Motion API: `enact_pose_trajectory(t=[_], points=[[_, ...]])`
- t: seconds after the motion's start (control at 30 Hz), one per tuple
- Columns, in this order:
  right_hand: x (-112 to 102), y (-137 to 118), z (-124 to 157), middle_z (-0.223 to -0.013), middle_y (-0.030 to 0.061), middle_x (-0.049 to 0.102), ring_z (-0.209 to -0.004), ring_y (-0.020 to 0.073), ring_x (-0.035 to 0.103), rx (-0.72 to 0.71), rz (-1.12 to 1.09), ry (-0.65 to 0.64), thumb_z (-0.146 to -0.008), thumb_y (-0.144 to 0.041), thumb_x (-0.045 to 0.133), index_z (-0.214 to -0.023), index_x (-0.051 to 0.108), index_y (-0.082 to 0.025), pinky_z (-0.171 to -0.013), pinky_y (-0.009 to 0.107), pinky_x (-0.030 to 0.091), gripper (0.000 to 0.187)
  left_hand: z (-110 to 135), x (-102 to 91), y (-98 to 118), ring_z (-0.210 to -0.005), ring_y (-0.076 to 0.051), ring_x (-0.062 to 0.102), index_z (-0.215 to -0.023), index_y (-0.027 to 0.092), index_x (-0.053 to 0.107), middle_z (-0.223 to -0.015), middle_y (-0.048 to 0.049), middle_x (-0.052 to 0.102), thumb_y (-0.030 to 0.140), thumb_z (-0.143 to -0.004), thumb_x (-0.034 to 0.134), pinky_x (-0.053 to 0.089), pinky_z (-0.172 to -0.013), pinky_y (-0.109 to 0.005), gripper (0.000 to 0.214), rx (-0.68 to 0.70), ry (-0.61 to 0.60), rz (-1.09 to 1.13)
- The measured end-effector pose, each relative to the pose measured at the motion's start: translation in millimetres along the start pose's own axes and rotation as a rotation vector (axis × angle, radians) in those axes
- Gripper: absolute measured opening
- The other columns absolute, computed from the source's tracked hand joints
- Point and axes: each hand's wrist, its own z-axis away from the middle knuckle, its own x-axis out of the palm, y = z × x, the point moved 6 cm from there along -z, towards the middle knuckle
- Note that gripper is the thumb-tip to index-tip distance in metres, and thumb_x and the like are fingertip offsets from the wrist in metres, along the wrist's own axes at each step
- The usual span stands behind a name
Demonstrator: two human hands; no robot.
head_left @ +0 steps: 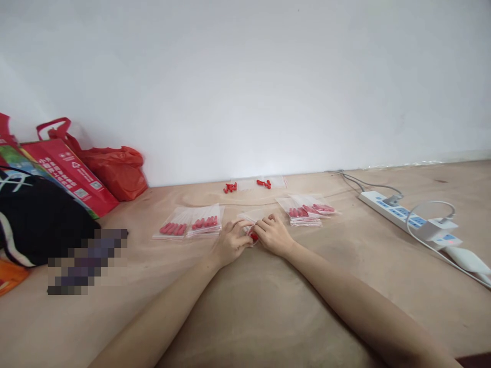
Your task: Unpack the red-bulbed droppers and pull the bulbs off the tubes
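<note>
Forearms (164, 306) over bench (238, 317); left hand (233, 240) and right hand (273, 235) pinch a clear bag (246, 231) between them, red inside. Likely filling or closing; next calls for even pressure. Filled bags (206, 223) either side, loose red pieces (230, 188) beyond.

The left forearm (164, 312) and right forearm (353, 301) are showing bare and smooth, tapering toward slim wrists (215, 257). The left hand (230, 241) and right hand (274, 236) are also showing bare, with slender fingers (263, 224).
</note>
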Motion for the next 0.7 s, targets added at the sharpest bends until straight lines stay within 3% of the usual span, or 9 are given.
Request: enact_pose_trajectory(t=[0.07,0.13,0.23,0.3,0.43,0.53,0.63,0.7], points=[[0.7,3.1,3.4,-0.077,0.0035,0.059,-0.072,0.0154,0.047,0.019,-0.047,-0.047,-0.082,-0.023,0.045,-0.081,0.057,-0.017,-0.067,0.031,0.024,0.014,1.6,0.6,-3.0,-0.11,-0.021,0.04,-0.071,0.022,0.062,-0.113,-0.0047,0.05,0.023,-0.08,0.051,0.036,-0.091,-0.039,0.015,-0.031,-0.013,0.026],[1.9,4.9,7.1,-0.077,0.0032,0.059,-0.073,0.0153,0.047,0.034,-0.111,-0.08,-0.081,-0.02,0.046,-0.081,0.057,-0.018,-0.066,0.03,0.026,0.012,2.6,2.2,-9.2,-0.111,-0.021,0.041,-0.087,0.022,0.06,-0.114,-0.0065,0.049,0.028,-0.08,0.052,0.036,-0.093,-0.038,0.012,-0.083,-0.042,0.089],[2.8,2.4,9.9,-0.076,0.0031,0.059,-0.073,0.0143,0.049,-0.034,-0.209,-0.074,-0.082,-0.016,0.042,-0.084,0.057,-0.017,-0.068,0.028,0.029,0.016,3.9,6.8,-22.8,-0.119,-0.024,0.036,-0.12,0.018,0.041,-0.124,-0.0116,0.044,0.045,-0.07,0.061,0.033,-0.098,-0.041,0.06,-0.177,-0.123,0.171],[1.5,1.8,9.9,-0.078,0.0038,0.06,-0.074,0.0136,0.05,-0.089,-0.267,-0.024,-0.083,-0.012,0.037,-0.086,0.056,-0.017,-0.071,0.026,0.031,0.02,5.5,11.2,-30.5,-0.124,-0.027,0.03,-0.128,0.017,0.032,-0.131,-0.0129,0.038,0.051,-0.067,0.061,0.028,-0.101,-0.045,0.076,-0.215,-0.211,0.181],[-1.4,10.7,8.8,-0.082,0.0051,0.061,-0.078,0.0139,0.051,-0.06,-0.338,0.059,-0.083,-0.008,0.033,-0.087,0.055,-0.017,-0.073,0.026,0.033,0.024,8.9,18.7,-33.9,-0.121,-0.025,0.035,-0.124,0.022,0.039,-0.128,-0.0089,0.044,0.046,-0.078,0.049,0.024,-0.102,-0.047,0.054,-0.233,-0.392,0.186],[-0.8,20.1,9.4,-0.076,0.0035,0.06,-0.075,0.0146,0.05,0.084,-0.361,0.043,-0.08,-0.011,0.04,-0.08,0.055,-0.018,-0.072,0.028,0.033,0.016,7.0,15.1,-31.0,-0.11,-0.021,0.045,-0.115,0.021,0.049,-0.116,-0.0076,0.051,0.04,-0.081,0.047,0.034,-0.096,-0.04,0.039,-0.255,-0.356,0.187],[-1.7,32.2,13.0,-0.074,0.0017,0.059,-0.075,0.0153,0.049,0.351,-0.357,0.062,-0.073,-0.018,0.052,-0.072,0.054,-0.018,-0.072,0.03,0.03,0.002,5.4,11.8,-28.3,-0.095,-0.019,0.052,-0.108,0.021,0.055,-0.101,-0.0065,0.055,0.035,-0.081,0.047,0.042,-0.085,-0.034,0.031,-0.263,-0.288,0.16],[-1.1,38.4,16.6,-0.073,0.0004,0.058,-0.077,0.016,0.049,0.512,-0.356,0.06,-0.068,-0.023,0.058,-0.066,0.054,-0.019,-0.073,0.031,0.028,0.006,5.9,11.1,-28.4,-0.088,-0.018,0.052,-0.104,0.021,0.057,-0.093,-0.0062,0.056,0.035,-0.081,0.048,0.043,-0.079,-0.033,0.029,-0.268,-0.256,0.118]])
